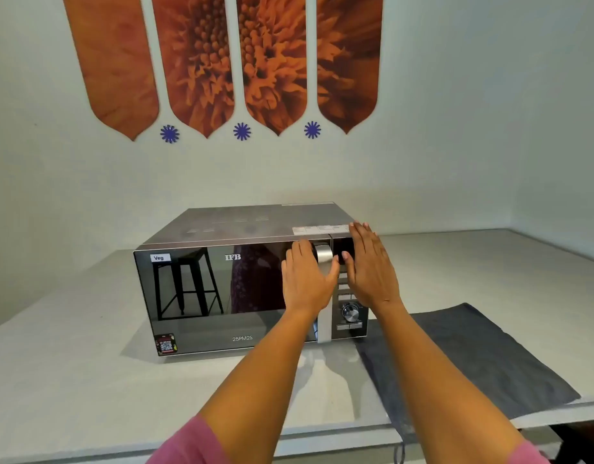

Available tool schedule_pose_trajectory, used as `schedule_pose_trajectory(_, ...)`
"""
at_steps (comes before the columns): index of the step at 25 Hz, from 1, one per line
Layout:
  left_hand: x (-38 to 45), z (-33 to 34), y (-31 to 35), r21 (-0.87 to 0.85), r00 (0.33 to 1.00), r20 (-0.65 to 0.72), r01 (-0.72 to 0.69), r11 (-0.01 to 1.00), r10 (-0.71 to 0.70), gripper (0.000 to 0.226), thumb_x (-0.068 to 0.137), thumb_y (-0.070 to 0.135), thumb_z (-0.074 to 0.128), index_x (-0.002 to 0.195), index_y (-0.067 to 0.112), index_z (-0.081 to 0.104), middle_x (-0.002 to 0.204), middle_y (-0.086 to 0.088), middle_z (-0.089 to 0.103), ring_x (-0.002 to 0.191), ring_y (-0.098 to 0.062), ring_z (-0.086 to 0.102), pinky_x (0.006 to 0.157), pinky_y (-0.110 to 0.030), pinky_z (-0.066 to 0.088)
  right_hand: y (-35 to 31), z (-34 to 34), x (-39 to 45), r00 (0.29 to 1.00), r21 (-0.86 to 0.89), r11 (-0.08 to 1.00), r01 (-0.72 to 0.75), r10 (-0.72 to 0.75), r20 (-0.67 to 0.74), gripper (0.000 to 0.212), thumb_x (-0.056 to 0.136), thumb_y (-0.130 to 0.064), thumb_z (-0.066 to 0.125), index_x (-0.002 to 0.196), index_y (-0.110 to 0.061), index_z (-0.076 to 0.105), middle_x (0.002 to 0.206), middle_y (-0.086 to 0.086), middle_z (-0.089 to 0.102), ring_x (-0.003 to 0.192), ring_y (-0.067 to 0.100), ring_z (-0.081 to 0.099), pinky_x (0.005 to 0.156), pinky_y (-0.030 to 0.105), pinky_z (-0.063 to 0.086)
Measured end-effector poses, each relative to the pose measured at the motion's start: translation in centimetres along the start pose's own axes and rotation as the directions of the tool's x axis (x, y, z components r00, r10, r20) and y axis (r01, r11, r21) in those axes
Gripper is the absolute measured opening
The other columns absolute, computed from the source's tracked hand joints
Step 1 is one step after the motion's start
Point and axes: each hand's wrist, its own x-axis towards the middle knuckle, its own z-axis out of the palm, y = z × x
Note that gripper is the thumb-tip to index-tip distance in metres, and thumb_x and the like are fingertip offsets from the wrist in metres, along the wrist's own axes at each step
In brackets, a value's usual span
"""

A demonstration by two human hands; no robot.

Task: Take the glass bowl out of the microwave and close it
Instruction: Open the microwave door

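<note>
Both hands are up at the microwave (248, 289), which sits on the pale tabletop (71, 363) with its door shut. The glass bowl can't be seen anywhere; the dark mirrored door (218, 289) gives back only a reflected stool and a patterned garment, so whether the bowl is inside, I cannot tell.

The left hand (307, 279) is on the silver vertical door handle (323, 259), fingers curled over its upper part and thumb reaching across the right side, a loose grip on the bar. The right hand (369, 266) is open and flat, fingers together, palm laid against the top of the control panel (351, 316) with the fingertips up over the microwave's top right corner. The two hands sit just beside each other, with the handle between them.

Below the right hand, a round dial (351, 311) and a few buttons show. The door carries a white "Veg" label (160, 257) at top left, the brand lettering in the middle, and a QR sticker (165, 344) at bottom left.

A dark grey cloth (473, 360) lies flat on the tabletop right of the microwave, its near corner hanging over the front edge. Pink sleeves (188, 443) show at the bottom.

Behind, a plain light wall holds four orange flower panels (222, 61) with three small blue stars (242, 131) between their tips.
</note>
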Motion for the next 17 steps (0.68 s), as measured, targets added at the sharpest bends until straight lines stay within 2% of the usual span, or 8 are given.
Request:
schedule_pose_trajectory(2,0.1,0.5,0.8,-0.126,0.978,0.074,0.205,0.971,-0.197,0.048,0.088,0.056,0.056,0.103,0.009,0.055,0.098,-0.006,0.060,0.089,-0.024,0.059,0.083,-0.040,0.050,0.5,0.0,-0.1,1.000,0.002,1.000,-0.018,0.018,0.018,0.058,0.106,-0.032,0.036,0.158,-0.009,0.022,0.166,0.009,0.026,0.156,0.023,0.018,0.126,0.032,0.009)
schedule_pose_trajectory(4,0.3,1.2,1.3,-0.229,0.933,0.157,0.353,0.907,-0.324,0.051,0.086,0.057,0.059,0.097,0.008,0.062,0.092,-0.008,0.068,0.084,-0.026,0.066,0.076,-0.042,0.056,0.9,0.3,-0.5,0.998,-0.013,0.999,-0.037,0.038,0.042,0.057,0.106,-0.031,0.036,0.158,-0.010,0.023,0.165,0.009,0.027,0.155,0.023,0.019,0.125,0.030,0.007)
schedule_pose_trajectory(6,0.6,1.9,1.8,-0.359,0.897,0.216,0.440,0.823,-0.385,0.045,0.085,0.055,0.065,0.091,0.010,0.069,0.083,-0.004,0.071,0.079,-0.021,0.069,0.064,-0.030,0.055,1.6,0.4,-0.6,0.999,-0.019,0.999,-0.032,0.032,0.041,0.056,0.107,-0.029,0.036,0.157,-0.010,0.023,0.164,0.009,0.028,0.155,0.023,0.021,0.125,0.030,0.008)
schedule_pose_trajectory(8,1.0,2.6,2.4,-0.432,0.865,0.227,0.501,0.750,-0.447,0.039,0.082,0.050,0.072,0.081,0.011,0.070,0.071,0.001,0.069,0.067,-0.013,0.067,0.052,-0.017,0.044,2.4,0.1,-0.5,0.999,-0.014,0.999,-0.033,0.034,0.032,0.055,0.107,-0.027,0.037,0.157,-0.010,0.024,0.164,0.010,0.030,0.154,0.025,0.023,0.125,0.031,0.009)
schedule_pose_trajectory(10,1.3,3.0,2.7,-0.446,0.839,0.204,0.538,0.715,-0.504,0.038,0.079,0.046,0.077,0.065,0.015,0.062,0.057,0.006,0.061,0.050,-0.005,0.058,0.042,-0.010,0.035,2.8,0.0,-0.4,0.998,-0.005,0.999,-0.049,0.049,0.028,0.053,0.106,-0.024,0.038,0.156,-0.008,0.027,0.162,0.012,0.034,0.153,0.027,0.026,0.125,0.032,0.011)
schedule_pose_trajectory(12,1.3,3.5,2.9,-0.438,0.827,0.199,0.555,0.707,-0.526,0.043,0.077,0.046,0.079,0.056,0.018,0.054,0.051,0.007,0.056,0.042,-0.004,0.051,0.037,-0.009,0.031,3.2,-0.1,-0.4,0.999,0.016,0.999,-0.045,0.045,0.022,0.051,0.105,-0.019,0.039,0.154,-0.007,0.032,0.160,0.014,0.038,0.152,0.028,0.029,0.125,0.034,0.013)
schedule_pose_trajectory(17,1.3,4.0,2.7,-0.412,0.817,0.218,0.572,0.709,-0.533,0.048,0.075,0.053,0.078,0.055,0.017,0.053,0.050,0.005,0.055,0.042,-0.005,0.051,0.040,-0.018,0.033,3.1,0.1,-0.5,0.999,0.058,0.997,-0.046,0.046,-0.004,0.050,0.104,-0.014,0.042,0.152,-0.005,0.035,0.158,0.015,0.040,0.151,0.031,0.030,0.125,0.038,0.018)
